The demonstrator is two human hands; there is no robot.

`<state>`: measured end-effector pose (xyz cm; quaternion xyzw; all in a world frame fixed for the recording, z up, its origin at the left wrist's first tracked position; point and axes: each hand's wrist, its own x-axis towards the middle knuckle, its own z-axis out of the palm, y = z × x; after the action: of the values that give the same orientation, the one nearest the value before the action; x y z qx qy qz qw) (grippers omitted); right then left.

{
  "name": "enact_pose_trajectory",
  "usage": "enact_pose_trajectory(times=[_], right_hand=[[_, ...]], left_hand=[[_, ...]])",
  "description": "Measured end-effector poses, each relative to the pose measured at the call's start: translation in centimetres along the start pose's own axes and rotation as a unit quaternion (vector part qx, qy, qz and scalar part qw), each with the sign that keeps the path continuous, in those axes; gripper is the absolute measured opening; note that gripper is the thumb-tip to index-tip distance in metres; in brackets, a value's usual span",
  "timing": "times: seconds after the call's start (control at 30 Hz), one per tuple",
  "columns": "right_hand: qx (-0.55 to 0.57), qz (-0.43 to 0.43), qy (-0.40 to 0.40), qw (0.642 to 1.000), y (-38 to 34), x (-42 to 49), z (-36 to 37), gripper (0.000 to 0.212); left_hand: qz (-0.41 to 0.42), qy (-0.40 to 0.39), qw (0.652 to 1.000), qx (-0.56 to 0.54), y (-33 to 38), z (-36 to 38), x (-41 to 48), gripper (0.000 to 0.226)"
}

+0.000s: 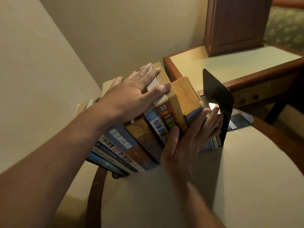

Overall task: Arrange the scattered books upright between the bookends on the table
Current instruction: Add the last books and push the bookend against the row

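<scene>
A row of several books (pixel 131 140) stands upright on the round table (pixel 246 170), spines toward me. My left hand (pixel 131 97) lies flat on the books' top edges, fingers straight and spread. My right hand (pixel 189 139) grips the rightmost book, a thick worn one with yellowed pages and a blue spine (pixel 189 97), thumb on the spines and fingers along its right cover. A black metal bookend (pixel 217 99) stands just right of that hand. At the row's left end a dark bookend base (pixel 115 176) shows under the books.
A dark flat book or disc case (pixel 241 122) lies behind the black bookend. A wooden-edged desk (pixel 230 63) with a brown cabinet (pixel 233 25) stands at the back right. Walls close in at left and behind. The table's wooden rim (pixel 93 195) curves at lower left.
</scene>
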<state>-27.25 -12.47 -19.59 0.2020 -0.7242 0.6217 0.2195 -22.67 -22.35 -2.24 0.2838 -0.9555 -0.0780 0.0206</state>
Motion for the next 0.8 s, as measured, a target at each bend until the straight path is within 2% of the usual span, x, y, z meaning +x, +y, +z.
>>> enact_pose_trajectory(times=[0.13, 0.27, 0.3, 0.37, 0.43, 0.47, 0.63, 0.8], right_hand=[[0.046, -0.054, -0.064, 0.995, 1.3, 0.6, -4.1, 0.067], [0.009, -0.106, -0.124, 0.987, 2.8, 2.9, -7.5, 0.057], [-0.005, -0.118, -0.148, 0.982, 2.9, 3.7, -8.1, 0.056], [-0.044, -0.133, -0.208, 0.968, 3.0, 5.1, -9.1, 0.057], [-0.088, -0.154, -0.259, 0.949, 3.3, 6.1, -9.7, 0.061], [-0.111, -0.169, -0.274, 0.94, 3.5, 6.3, -9.9, 0.061], [-0.202, -0.244, -0.308, 0.897, 4.8, 6.7, -11.3, 0.069], [-0.195, -0.317, -0.288, 0.882, 5.3, 7.3, -13.1, 0.064]], left_hand=[[-0.006, 0.028, 0.998, -0.051, 0.4, -0.4, -0.6, 0.09], [-0.075, 0.218, 0.966, -0.118, 0.4, -1.1, -2.5, 0.071], [-0.111, 0.228, 0.959, -0.129, -0.1, -1.1, -2.9, 0.066], [-0.167, 0.147, 0.967, -0.124, -1.3, -0.9, -3.9, 0.065], [-0.162, 0.059, 0.979, -0.106, -2.1, -0.4, -4.5, 0.067], [-0.156, 0.045, 0.981, -0.111, -2.3, -0.1, -4.7, 0.066], [-0.163, 0.028, 0.981, -0.098, -3.1, 0.0, -4.8, 0.071], [-0.166, 0.036, 0.981, -0.093, -3.7, 0.1, -5.0, 0.079]])
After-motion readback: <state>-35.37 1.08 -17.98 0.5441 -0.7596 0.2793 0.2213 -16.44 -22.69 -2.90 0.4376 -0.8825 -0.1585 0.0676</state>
